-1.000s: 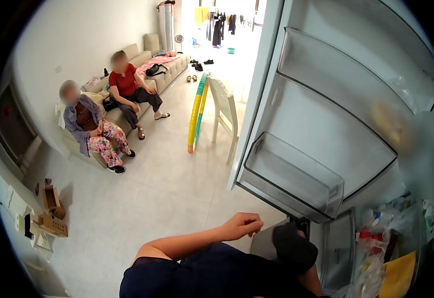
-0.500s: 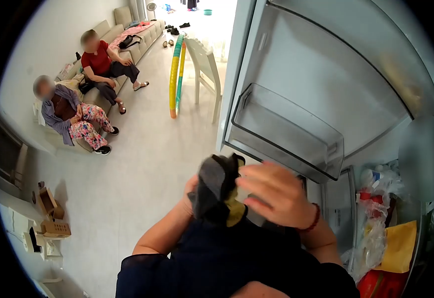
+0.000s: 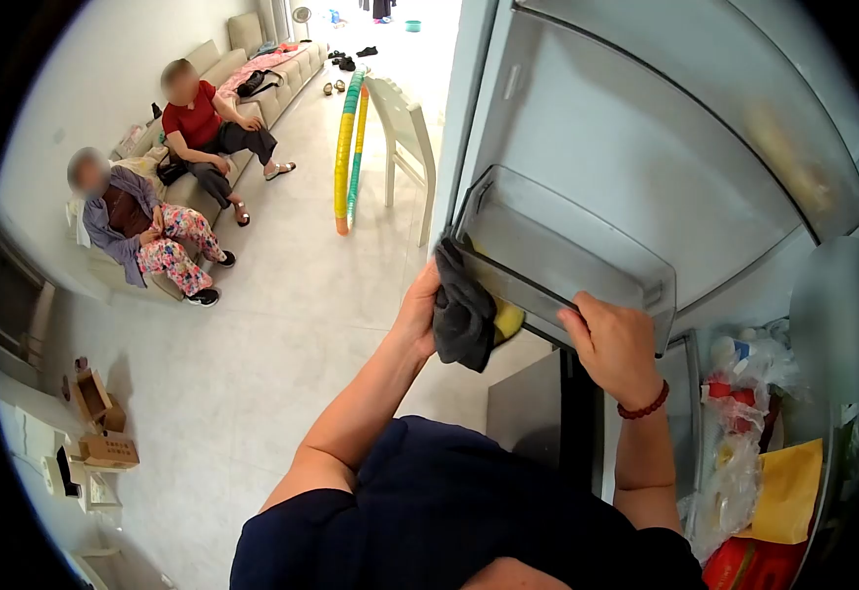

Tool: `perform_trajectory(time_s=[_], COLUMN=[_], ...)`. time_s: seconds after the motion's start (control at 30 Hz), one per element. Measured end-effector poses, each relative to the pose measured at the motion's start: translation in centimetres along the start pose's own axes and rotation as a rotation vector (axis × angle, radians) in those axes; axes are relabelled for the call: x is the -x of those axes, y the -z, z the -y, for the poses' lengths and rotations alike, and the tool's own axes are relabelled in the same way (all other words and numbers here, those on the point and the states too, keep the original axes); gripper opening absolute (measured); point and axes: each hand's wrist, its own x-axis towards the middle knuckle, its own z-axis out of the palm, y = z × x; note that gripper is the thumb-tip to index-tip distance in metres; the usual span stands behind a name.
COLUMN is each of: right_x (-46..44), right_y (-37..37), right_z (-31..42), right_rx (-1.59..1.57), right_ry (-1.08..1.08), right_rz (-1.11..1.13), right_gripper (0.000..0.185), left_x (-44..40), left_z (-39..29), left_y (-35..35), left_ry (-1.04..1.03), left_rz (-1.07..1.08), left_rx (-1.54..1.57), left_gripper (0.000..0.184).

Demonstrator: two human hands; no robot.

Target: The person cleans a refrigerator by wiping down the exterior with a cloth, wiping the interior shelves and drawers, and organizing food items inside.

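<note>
My left hand (image 3: 420, 307) is closed on a dark grey and yellow cloth (image 3: 463, 313), which lies against the left front corner of a clear fridge door bin (image 3: 567, 241). Part of the yellow side shows behind the grey folds and through the plastic. At the bin's front rim, toward its right end, my right hand (image 3: 614, 349) is closed with the thumb on the near side; a dark red bead bracelet circles that wrist. The bin sits on the inside of the open fridge door (image 3: 636, 147) and looks bare inside.
On the right, fridge shelves hold plastic bags (image 3: 729, 492), a yellow packet (image 3: 788, 492) and something red. A white chair (image 3: 405, 133) and a striped hoop (image 3: 344, 162) stand beyond the door. Two people sit on a sofa (image 3: 287, 88); cardboard boxes (image 3: 105, 447) are at left.
My left hand has moved the cloth up and forward from near my chest to the bin's left corner. My right hand has left the cloth's side and closed on the bin's front rim.
</note>
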Motion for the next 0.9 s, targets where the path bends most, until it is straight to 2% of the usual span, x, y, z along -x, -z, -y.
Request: perform_trajectory(time_s=[0.03, 0.13, 0.27, 0.37, 0.43, 0.57, 0.63, 0.7, 0.73, 0.83, 0.9], right_x=[-0.1, -0.3, -0.2, 0.1, 0.3, 0.4, 0.4, 0.4, 0.4, 0.5, 0.5], right_y=[0.0, -0.1, -0.4, -0.3, -0.2, -0.3, -0.1, -0.2, -0.2, -0.1, 0.0], right_z=[0.0, -0.1, -0.3, -0.6, -0.7, -0.7, -0.6, -0.7, -0.7, -0.8, -0.9], right_rx=[-0.001, 0.01, -0.046, -0.032, -0.005, -0.022, -0.057, -0.06, -0.063, 0.019, 0.03], right_ry=[-0.001, 0.001, -0.006, 0.003, 0.019, 0.011, -0.009, 0.004, 0.012, 0.02, 0.027], right_rz=[-0.017, -0.031, -0.038, -0.019, 0.001, -0.018, -0.03, -0.036, -0.037, 0.012, 0.013], right_gripper=[0.03, 0.029, 0.029, 0.028, 0.028, 0.028, 0.029, 0.03, 0.03, 0.025, 0.025], left_x=[-0.2, -0.3, -0.6, 1.2, 2.6, 4.6, 4.2, 3.2, 2.7, 1.0, 1.0], left_z=[-0.3, 0.3, -0.3, -0.2, 0.8, 0.8, 0.0, -0.5, -0.5, -0.1, 0.7], left_y=[0.2, -1.3, 1.2, 0.4, 1.7, 3.6, 1.3, -0.3, -1.4, -0.4, -0.4], left_ry=[0.062, 0.022, 0.127, 0.214, 0.315, 0.266, 0.173, 0.109, 0.054, 0.052, 0.052], left_rz=[0.046, -0.232, -0.213, -0.099, -0.034, -0.164, -0.149, -0.114, -0.164, -0.166, -0.102], left_rx=[0.002, -0.074, -0.046, -0.209, -0.11, -0.021, -0.016, 0.011, -0.041, -0.086, -0.011], left_gripper=[0.028, 0.023, 0.025, 0.027, 0.029, 0.037, 0.049, 0.048, 0.045, 0.04, 0.035])
